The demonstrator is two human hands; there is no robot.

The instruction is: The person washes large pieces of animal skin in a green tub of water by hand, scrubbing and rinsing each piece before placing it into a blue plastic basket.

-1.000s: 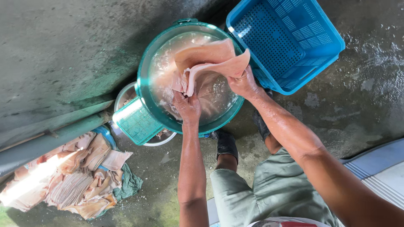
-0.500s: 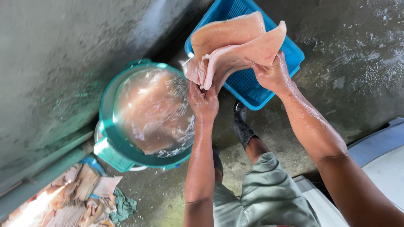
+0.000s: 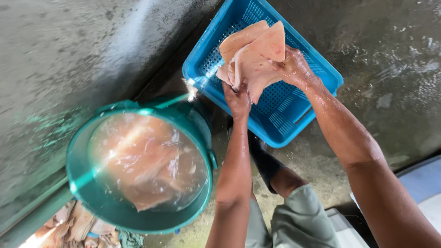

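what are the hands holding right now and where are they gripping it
Both hold a pink flat slab over the blue basket: left hand at its lower edge, right hand at its right side.

Beside the blue basket (image 3: 317, 69), with its fine grid of holes, stands a teal-green bucket (image 3: 193, 124) of cloudy pinkish-brown water. Pale pink, beige-edged sheets (image 3: 252, 59) hang above the basket. Below it show grey-green trousers (image 3: 303, 220). The floor (image 3: 390, 105) around is wet dark grey.
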